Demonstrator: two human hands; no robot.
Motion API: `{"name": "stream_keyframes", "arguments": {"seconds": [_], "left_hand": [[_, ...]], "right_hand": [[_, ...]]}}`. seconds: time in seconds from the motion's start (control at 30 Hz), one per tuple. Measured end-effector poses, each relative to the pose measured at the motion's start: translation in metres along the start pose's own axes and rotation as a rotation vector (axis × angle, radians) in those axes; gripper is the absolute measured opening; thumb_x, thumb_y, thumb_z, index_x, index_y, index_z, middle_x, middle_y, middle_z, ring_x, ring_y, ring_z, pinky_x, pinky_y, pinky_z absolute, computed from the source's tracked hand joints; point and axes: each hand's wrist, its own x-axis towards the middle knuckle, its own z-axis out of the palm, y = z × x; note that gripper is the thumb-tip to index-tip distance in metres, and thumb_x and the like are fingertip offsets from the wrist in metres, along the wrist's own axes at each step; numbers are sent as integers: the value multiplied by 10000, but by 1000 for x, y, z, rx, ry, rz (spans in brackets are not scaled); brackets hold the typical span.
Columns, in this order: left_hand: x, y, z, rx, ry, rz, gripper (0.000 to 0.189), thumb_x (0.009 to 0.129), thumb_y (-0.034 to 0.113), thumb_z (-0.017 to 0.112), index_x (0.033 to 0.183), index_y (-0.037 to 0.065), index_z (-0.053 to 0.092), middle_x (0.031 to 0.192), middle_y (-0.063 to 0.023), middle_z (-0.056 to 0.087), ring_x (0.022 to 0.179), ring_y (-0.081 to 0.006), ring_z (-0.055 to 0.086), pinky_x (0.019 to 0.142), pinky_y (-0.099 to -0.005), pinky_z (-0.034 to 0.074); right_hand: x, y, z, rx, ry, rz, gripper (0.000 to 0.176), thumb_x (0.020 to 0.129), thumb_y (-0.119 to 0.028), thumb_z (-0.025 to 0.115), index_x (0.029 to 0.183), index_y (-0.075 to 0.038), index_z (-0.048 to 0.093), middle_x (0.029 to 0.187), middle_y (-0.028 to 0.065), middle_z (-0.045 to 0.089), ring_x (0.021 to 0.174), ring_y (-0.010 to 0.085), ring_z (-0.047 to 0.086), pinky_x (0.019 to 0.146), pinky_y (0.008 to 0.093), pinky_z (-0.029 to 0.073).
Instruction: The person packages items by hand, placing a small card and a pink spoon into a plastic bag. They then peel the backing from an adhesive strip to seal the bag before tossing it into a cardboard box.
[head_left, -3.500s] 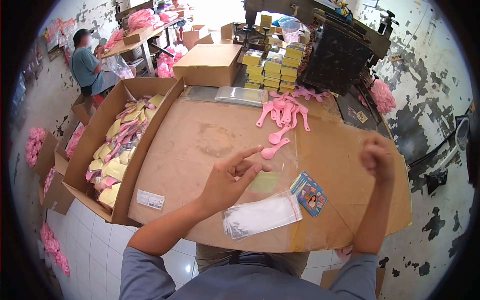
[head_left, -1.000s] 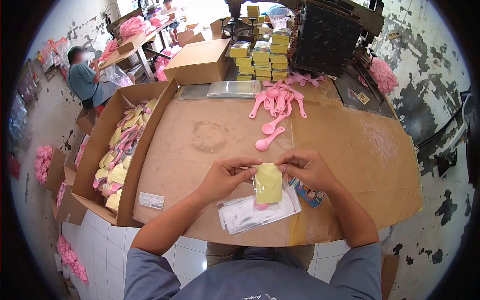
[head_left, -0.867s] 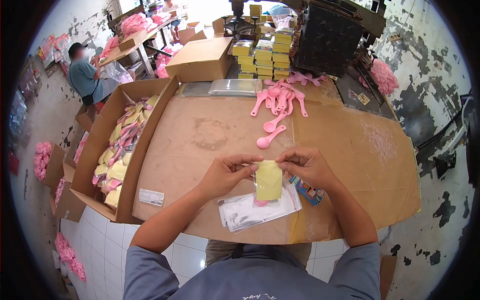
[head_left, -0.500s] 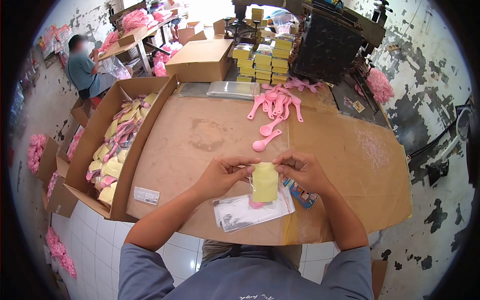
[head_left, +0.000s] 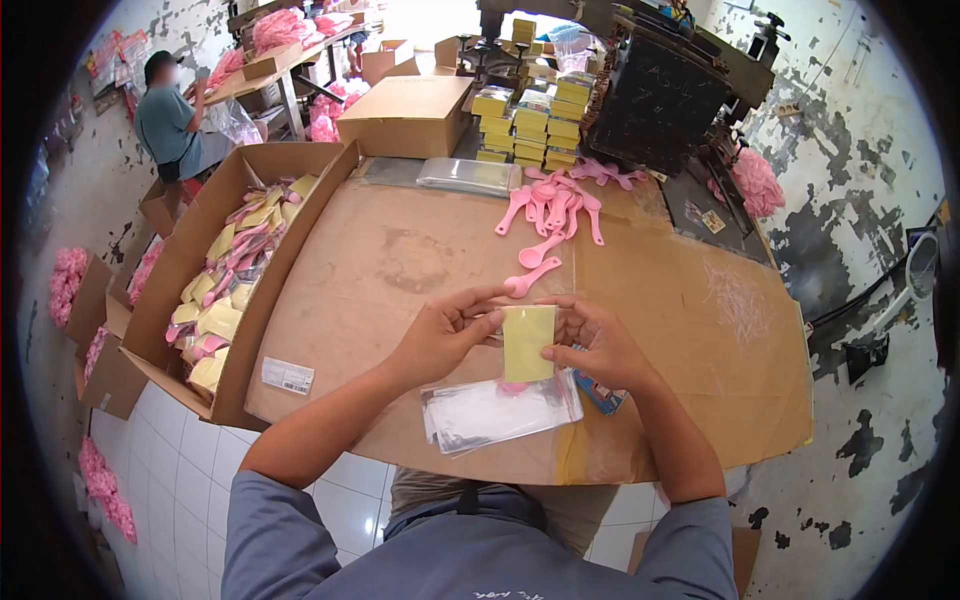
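Observation:
A clear plastic bag with a yellow card (head_left: 528,345) in it is held upright between both hands, over the cardboard-topped table. My left hand (head_left: 450,335) pinches its upper left edge. My right hand (head_left: 600,345) grips the right edge, thumb lying across the front. Something pink shows at the packet's lower end, mostly hidden. Beneath it lie flat clear plastic bags (head_left: 500,415). Partly covered by my right hand are blue printed cards (head_left: 602,393). Just beyond my fingers rests a pink measuring spoon (head_left: 533,277), with a pile of pink spoons (head_left: 552,205) behind it.
To the left stands an open carton (head_left: 310,225) of filled packets. Yellow-edged card stacks (head_left: 530,130), a closed box (head_left: 405,115), a plastic bag bundle (head_left: 468,175) and a black machine (head_left: 660,95) line the back. A person (head_left: 170,120) sits at the far left.
Both hands have lifted the packet slightly away from me. My right hand has slid from its top corner down the right side, thumb now on the front. The view has shifted a little.

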Motion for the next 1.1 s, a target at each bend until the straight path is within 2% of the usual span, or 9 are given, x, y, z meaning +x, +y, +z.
{"name": "stream_keyframes", "arguments": {"seconds": [0.57, 0.67, 0.73, 0.77, 0.83, 0.9, 1.0, 1.03, 1.1], "left_hand": [[5, 7, -24, -21, -148, -203, 327, 996, 168, 727, 1269, 7, 646, 1064, -62, 740, 901, -122, 726, 746, -292, 627], [5, 29, -40, -77, 111, -95, 325, 1015, 189, 693, 1286, 17, 637, 1137, -58, 715, 937, -120, 717, 737, -299, 629], [1, 28, -84, -156, 310, 190, 362, 1076, 184, 577, 1402, 28, 560, 1218, -43, 675, 1013, -141, 692, 854, -334, 612], [3, 46, -96, -239, 542, 334, 486, 1089, 337, 559, 1462, 31, 502, 1348, -51, 654, 1199, -148, 652, 1037, -298, 541], [-1, 85, -105, -480, 733, 574, 709, 1074, 573, 449, 1515, 18, 441, 1418, -110, 609, 1275, -192, 613, 1186, -350, 456], [-2, 89, -96, -477, 671, 547, 717, 1073, 585, 439, 1512, 19, 456, 1460, -125, 577, 1245, -195, 624, 1119, -343, 495], [5, 49, -79, -174, 405, 352, 479, 1087, 335, 542, 1434, 4, 541, 1320, -120, 667, 1113, -186, 687, 952, -311, 545], [6, 37, -61, 87, 332, 281, 380, 1030, 214, 626, 1368, 39, 621, 1161, -76, 702, 983, -149, 683, 847, -272, 536], [1, 28, -26, 384, 14, 1, 363, 949, 256, 742, 1264, 84, 693, 1127, -47, 686, 952, -141, 670, 806, -288, 530]], "right_hand": [[-2, 17, -13, 61, 92, -113, 500, 991, -62, 684, 1453, -7, 499, 1128, 93, 686, 1033, 157, 654, 924, 310, 529], [1, 22, -30, -169, 215, -132, 404, 1003, -101, 666, 1390, -22, 579, 1123, 82, 698, 1032, 151, 649, 926, 316, 519], [0, 29, -39, -262, 309, -175, 349, 982, -115, 688, 1321, -40, 654, 1086, 54, 719, 975, 121, 642, 892, 298, 511], [0, 30, -44, -285, 342, -190, 343, 976, -110, 692, 1310, -40, 664, 1079, 51, 720, 971, 121, 643, 884, 297, 510], [-1, 28, -54, -327, 409, -214, 330, 964, -101, 701, 1287, -40, 682, 1065, 45, 722, 963, 121, 643, 868, 296, 507], [-5, 22, -65, -448, 428, -211, 318, 950, -117, 724, 1254, -32, 688, 1034, 43, 716, 931, 128, 637, 831, 300, 511], [-19, -5, -79, -688, 302, -8, 313, 906, -148, 785, 1176, -18, 696, 963, 43, 689, 876, 142, 626, 777, 307, 513], [-26, -12, -81, -772, 229, 96, 316, 888, -159, 810, 1145, -13, 699, 934, 43, 678, 857, 146, 621, 759, 309, 513], [-35, -16, -84, -697, 59, 203, 399, 834, -203, 870, 1136, -17, 685, 918, 41, 657, 830, 139, 613, 731, 309, 509]]}}
